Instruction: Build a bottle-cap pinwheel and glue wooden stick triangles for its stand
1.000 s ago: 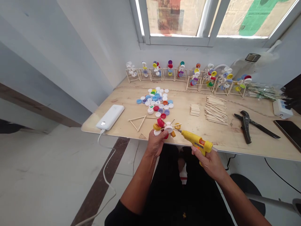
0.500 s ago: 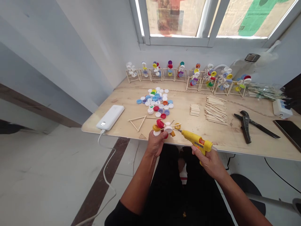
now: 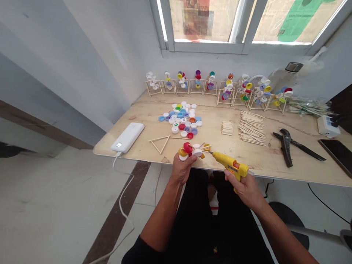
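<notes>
Near the table's front edge, my left hand (image 3: 182, 169) is closed on a small wheel of wooden sticks and bottle caps (image 3: 197, 152). Its caps are red, white and yellow, and some thin sticks point to the right. My right hand (image 3: 244, 187) is wrapped round the handle of a yellow glue gun (image 3: 230, 163), whose nozzle points left, close to a yellow cap (image 3: 206, 147) at the wheel's right side. Whether the nozzle touches the wheel I cannot tell. Behind my left hand lies a triangle of sticks (image 3: 160, 143).
Loose bottle caps (image 3: 180, 115) cover the table's middle. Stick piles (image 3: 252, 128) and black-handled pliers (image 3: 286, 146) lie right, near a phone (image 3: 336, 154). A cabled white power bank (image 3: 128, 137) is left. Several finished cap wheels on stick stands (image 3: 198, 86) line the back.
The wheel in my left hand has turned slightly, so its caps and sticks sit at a different angle. The glue gun stays almost where it was. The whole view shifts a little.
</notes>
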### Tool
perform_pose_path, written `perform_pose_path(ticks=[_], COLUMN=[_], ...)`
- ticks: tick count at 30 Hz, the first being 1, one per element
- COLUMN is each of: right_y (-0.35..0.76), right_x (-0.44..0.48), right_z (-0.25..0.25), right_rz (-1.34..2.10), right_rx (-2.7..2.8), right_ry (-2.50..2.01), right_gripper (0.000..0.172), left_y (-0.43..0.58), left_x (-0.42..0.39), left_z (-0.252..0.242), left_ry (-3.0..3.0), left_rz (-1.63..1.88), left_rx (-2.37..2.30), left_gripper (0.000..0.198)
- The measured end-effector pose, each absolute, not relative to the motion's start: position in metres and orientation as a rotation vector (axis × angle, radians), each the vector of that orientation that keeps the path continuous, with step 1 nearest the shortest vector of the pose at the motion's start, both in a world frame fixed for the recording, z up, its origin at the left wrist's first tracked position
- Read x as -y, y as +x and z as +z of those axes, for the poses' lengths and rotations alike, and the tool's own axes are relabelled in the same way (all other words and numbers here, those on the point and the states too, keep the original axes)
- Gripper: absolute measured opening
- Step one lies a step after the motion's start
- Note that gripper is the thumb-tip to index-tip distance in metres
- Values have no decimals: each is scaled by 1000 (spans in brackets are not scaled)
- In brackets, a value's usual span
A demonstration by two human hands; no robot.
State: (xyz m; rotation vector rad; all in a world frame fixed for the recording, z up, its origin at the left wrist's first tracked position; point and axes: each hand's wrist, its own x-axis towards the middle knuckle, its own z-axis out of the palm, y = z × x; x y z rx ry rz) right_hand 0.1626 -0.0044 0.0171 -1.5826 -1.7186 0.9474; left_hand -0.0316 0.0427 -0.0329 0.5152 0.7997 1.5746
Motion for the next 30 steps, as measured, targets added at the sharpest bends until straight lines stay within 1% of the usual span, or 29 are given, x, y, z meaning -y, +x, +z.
perform_pose_path(ticks=[4, 18, 30], right_y=[162, 162, 164], right_x=[3, 3, 2], right_z=[18, 16, 20], right_rz=[892, 914, 888], right_rx=[1748, 1744, 1766], right_ry=[-1564, -1551, -1567], right_gripper=[39, 37, 38], left_y=[-32, -30, -30], left_x=[-43, -41, -41], left_z=[-34, -33, -33], left_ry=[513, 522, 583], left_rz=[1579, 1588, 1587], left_rx=[-819, -837, -839], left_gripper=[41, 44, 42])
